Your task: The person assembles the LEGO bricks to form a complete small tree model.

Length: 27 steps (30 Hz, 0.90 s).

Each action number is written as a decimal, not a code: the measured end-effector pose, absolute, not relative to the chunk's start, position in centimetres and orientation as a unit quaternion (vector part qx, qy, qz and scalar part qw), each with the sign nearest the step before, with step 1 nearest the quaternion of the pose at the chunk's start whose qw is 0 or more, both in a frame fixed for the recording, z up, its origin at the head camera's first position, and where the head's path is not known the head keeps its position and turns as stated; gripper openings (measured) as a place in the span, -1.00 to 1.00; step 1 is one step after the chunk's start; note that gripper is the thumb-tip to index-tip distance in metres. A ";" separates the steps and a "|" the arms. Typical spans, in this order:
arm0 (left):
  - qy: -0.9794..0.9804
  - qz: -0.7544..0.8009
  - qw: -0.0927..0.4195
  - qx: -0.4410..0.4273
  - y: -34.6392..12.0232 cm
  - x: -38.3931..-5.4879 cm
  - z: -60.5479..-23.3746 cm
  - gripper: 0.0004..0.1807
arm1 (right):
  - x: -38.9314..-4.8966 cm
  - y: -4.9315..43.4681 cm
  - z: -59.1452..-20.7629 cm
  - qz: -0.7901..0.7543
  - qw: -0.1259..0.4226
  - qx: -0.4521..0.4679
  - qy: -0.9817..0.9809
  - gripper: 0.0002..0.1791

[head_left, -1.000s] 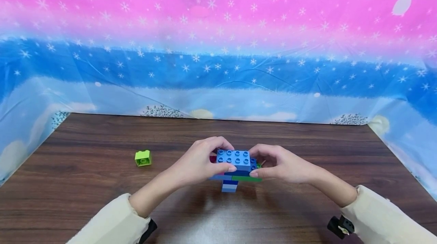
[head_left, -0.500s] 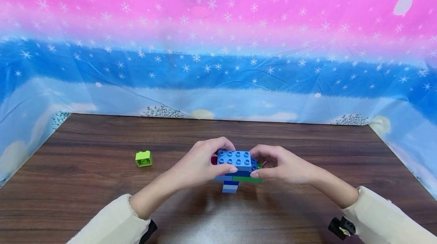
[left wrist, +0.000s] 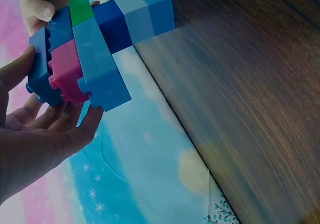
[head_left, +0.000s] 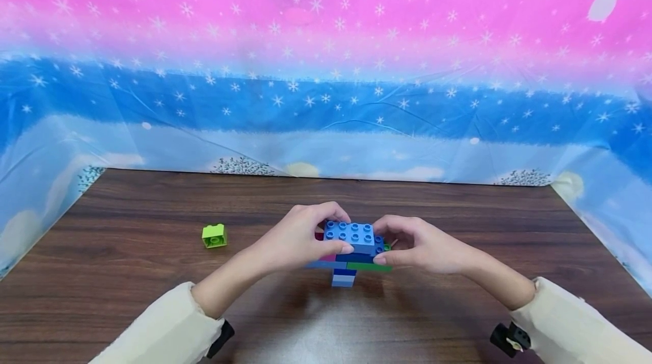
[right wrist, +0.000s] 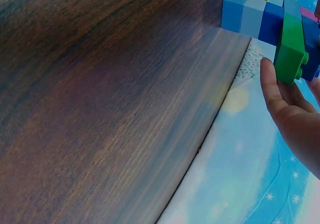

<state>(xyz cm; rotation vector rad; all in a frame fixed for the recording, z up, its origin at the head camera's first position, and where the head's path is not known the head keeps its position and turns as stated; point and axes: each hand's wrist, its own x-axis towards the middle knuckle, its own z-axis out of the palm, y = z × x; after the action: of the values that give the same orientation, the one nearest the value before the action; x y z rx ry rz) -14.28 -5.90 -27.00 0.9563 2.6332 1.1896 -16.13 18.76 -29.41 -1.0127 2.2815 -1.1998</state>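
A light blue eight-stud brick (head_left: 348,232) tops a small stack of toy bricks. In the head view my left hand (head_left: 300,239) pinches this brick between thumb and fingers, its left end tilted slightly up. My right hand (head_left: 423,244) grips the right end of the dark blue brick (head_left: 351,258) below it. Under that layer lie a pink brick (left wrist: 69,71), a long blue brick (left wrist: 102,66) and a green brick (right wrist: 291,46). A narrow column of blue bricks (right wrist: 250,16) supports them on the table. Some fingers of both hands are hidden behind the bricks.
A lime green brick (head_left: 214,236) lies on its side on the dark wood table (head_left: 153,285), left of the hands. A snowflake-patterned cloth (head_left: 326,109) hangs along the table's back and side edges.
The left end of the light blue brick has risen a little with my left hand, and more of the pink brick shows beneath it. My right hand has stayed nearly still.
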 end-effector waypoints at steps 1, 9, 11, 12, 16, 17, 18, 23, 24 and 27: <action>0.863 0.392 0.049 0.314 -5.9 -14.3 -27.0 -0.69 | -16.1 18.8 -29.4 -0.426 0.185 -0.360 0.809 -0.65; 0.857 0.406 0.045 0.314 -5.9 -14.2 -27.3 -0.71 | -16.2 18.7 -29.4 -0.425 0.186 -0.358 0.810 -0.65; 0.857 0.407 0.043 0.314 -5.9 -14.2 -27.4 -0.71 | -16.2 18.7 -29.4 -0.425 0.185 -0.361 0.809 -0.66; 0.856 0.407 0.042 0.314 -5.8 -14.1 -27.4 -0.71 | -16.2 18.8 -29.4 -0.425 0.185 -0.361 0.809 -0.66; 0.855 0.412 0.043 0.311 -5.8 -14.1 -27.5 -0.71 | -16.2 18.8 -29.4 -0.424 0.184 -0.362 0.809 -0.66; 0.854 0.413 0.044 0.312 -5.8 -14.1 -27.5 -0.72 | -16.2 18.8 -29.4 -0.424 0.185 -0.362 0.809 -0.66; 0.853 0.415 0.045 0.313 -5.8 -14.1 -27.5 -0.72 | -16.2 18.8 -29.4 -0.424 0.184 -0.363 0.809 -0.66; 0.844 0.430 0.049 0.317 -5.9 -14.3 -27.7 -0.72 | -16.2 18.9 -29.3 -0.427 0.185 -0.366 0.806 -0.67; 0.841 0.434 0.050 0.317 -5.9 -14.3 -27.7 -0.73 | -16.2 18.8 -29.3 -0.427 0.186 -0.364 0.807 -0.66; 0.837 0.444 0.051 0.315 -5.9 -14.3 -27.9 -0.73 | -16.1 18.8 -29.3 -0.428 0.188 -0.356 0.809 -0.66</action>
<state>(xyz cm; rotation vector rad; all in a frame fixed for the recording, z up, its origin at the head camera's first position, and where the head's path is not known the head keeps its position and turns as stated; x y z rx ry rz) -14.29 -5.91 -27.91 0.9600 2.5466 1.3523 -16.14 18.80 -29.32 -1.0027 2.2764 -1.2029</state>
